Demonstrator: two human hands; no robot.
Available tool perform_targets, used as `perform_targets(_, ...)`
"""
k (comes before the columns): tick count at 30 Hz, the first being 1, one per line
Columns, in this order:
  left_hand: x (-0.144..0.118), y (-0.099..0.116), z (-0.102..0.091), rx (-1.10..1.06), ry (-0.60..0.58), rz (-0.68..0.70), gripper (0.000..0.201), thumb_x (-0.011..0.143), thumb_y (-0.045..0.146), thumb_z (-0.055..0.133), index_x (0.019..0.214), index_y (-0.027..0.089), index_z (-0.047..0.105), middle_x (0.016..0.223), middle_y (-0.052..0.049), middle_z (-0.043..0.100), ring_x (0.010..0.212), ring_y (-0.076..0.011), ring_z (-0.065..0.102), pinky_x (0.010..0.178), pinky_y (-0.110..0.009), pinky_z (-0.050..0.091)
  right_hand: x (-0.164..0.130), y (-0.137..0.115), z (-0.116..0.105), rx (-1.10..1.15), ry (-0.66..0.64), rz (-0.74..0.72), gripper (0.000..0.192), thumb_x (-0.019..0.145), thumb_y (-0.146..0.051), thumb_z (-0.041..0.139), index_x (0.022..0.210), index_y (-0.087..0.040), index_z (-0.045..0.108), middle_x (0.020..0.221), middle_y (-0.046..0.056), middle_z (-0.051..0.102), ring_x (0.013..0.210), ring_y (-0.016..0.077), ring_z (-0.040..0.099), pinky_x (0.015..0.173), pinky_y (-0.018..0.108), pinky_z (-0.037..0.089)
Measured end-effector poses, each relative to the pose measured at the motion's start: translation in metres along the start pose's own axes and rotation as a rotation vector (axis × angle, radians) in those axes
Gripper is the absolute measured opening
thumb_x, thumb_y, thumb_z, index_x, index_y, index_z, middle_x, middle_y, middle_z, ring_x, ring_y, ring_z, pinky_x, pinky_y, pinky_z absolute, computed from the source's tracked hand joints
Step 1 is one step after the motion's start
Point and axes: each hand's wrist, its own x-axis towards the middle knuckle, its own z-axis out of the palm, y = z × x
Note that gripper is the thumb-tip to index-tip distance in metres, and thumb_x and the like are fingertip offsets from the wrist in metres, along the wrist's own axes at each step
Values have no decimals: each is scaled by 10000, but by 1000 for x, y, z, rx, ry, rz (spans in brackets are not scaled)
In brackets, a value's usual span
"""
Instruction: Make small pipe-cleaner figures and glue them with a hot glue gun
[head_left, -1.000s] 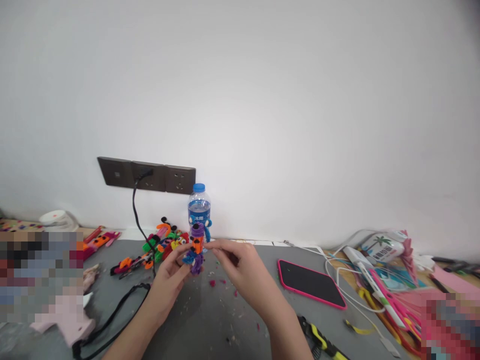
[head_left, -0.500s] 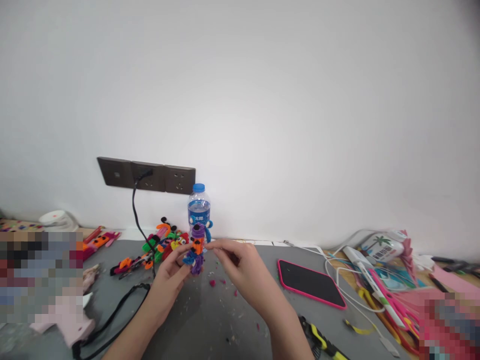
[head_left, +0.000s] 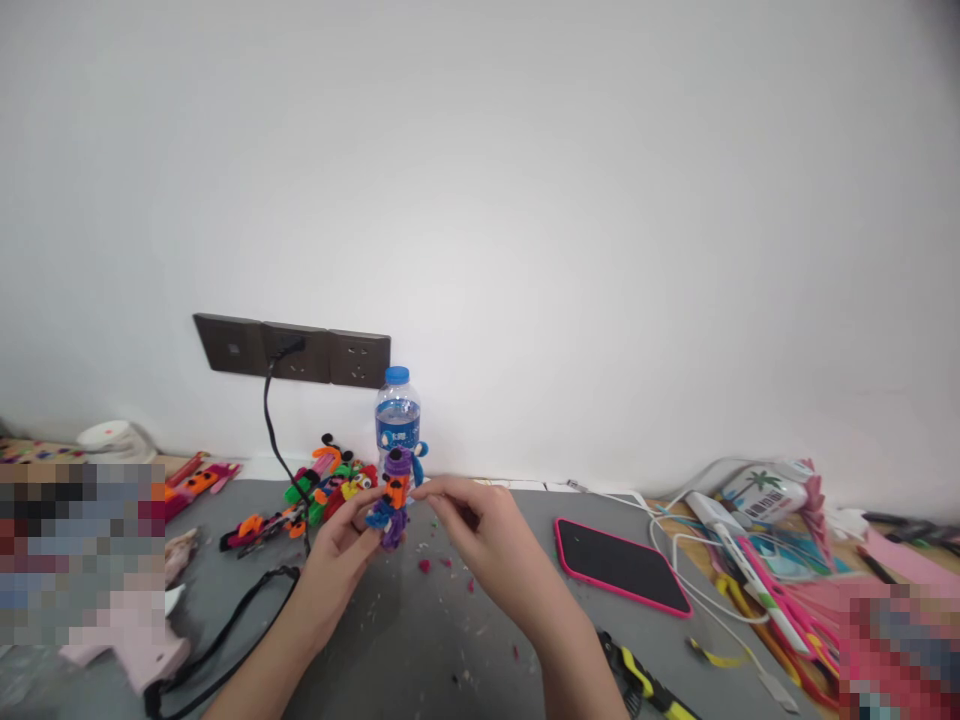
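A small fuzzy figure (head_left: 397, 490) in purple, orange and blue, seemingly of pipe cleaner, is held upright above the grey mat (head_left: 420, 650). My left hand (head_left: 349, 540) is closed around its lower left side. From the right, my right hand (head_left: 476, 515) pinches with thumb and forefinger at the figure's edge, near its blue part. What lies between those fingertips is too small to make out. Just behind the figure stands a water bottle (head_left: 397, 405) with a blue cap. Several colourful fuzzy figures (head_left: 330, 485) lie in a heap left of it.
A phone (head_left: 622, 567) in a pink case lies to the right, with white cables (head_left: 697, 590) beyond it. Yellow-and-black pliers (head_left: 645, 685) lie near my right forearm. A black cord (head_left: 274, 420) runs from the wall socket (head_left: 292, 352) past my left arm. Small scraps dot the mat.
The figure has turned or tilted very slightly in my left hand. Both hands stay in nearly the same place.
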Motion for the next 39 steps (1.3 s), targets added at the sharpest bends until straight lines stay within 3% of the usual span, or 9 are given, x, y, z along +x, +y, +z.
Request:
perform_targets(6,-1,3,3,-21,49,-23,556,552,424,885,1033,209,709,891,-50,746,697,-186,691,695,-288,554,-1,1,-8,28,84,29,182,944,-299,441,918,-196,588,524,-87,324,483,99,286,484,222,211)
perform_targets(8,-1,4,3,-31,44,-32,571,542,432,888,1034,209,706,874,-46,743,677,-179,687,699,-290,554,-1,2,-11,57,131,38,133,932,-320,469,863,-208,495,522,-102,293,489,97,283,487,213,214)
perform_targets(15,2,-1,1,4,10,-48,571,548,426,884,1030,178,706,950,-85,740,787,-215,684,714,-293,541,-6,-3,-21,16,177,52,320,913,-341,488,685,-231,292,584,-85,265,531,99,263,495,217,209)
perform_targets(19,4,-5,-1,95,-34,28,527,602,421,848,1040,166,704,965,-94,729,806,-210,657,688,-283,531,-17,-9,-29,-75,-17,96,308,902,-321,503,674,-220,322,601,-75,308,564,104,301,528,222,249)
perform_targets(23,8,-6,-6,225,-128,96,460,651,409,803,1037,185,692,1015,-86,714,856,-216,640,670,-272,523,-32,-17,-33,-181,-291,262,216,869,-334,553,724,-208,454,634,-52,474,573,116,421,528,228,288)
perform_targets(27,11,-3,-8,313,-117,121,450,576,396,822,940,170,685,920,-74,707,784,-216,634,620,-274,505,-45,-32,-39,-202,-337,307,176,875,-354,550,786,-209,505,664,-40,519,596,126,458,534,230,305)
perform_targets(33,7,6,-2,308,-101,83,444,548,366,816,920,170,673,879,-58,705,737,-200,625,605,-269,493,-92,-37,-67,-194,-233,329,221,911,-405,486,802,-213,485,675,-42,458,623,129,408,562,228,318)
perform_targets(36,2,9,0,295,-118,58,411,592,357,793,939,169,677,900,-59,708,770,-201,631,639,-270,492,-134,-9,-80,-201,-131,427,295,897,-482,445,783,-214,489,692,-22,491,644,147,451,588,241,364)
perform_targets(39,-2,10,2,272,-127,34,402,611,342,786,958,171,674,896,-48,702,771,-192,631,661,-269,486,-180,33,-92,-258,125,507,368,832,-556,441,738,-212,532,674,3,531,649,179,510,614,277,409)
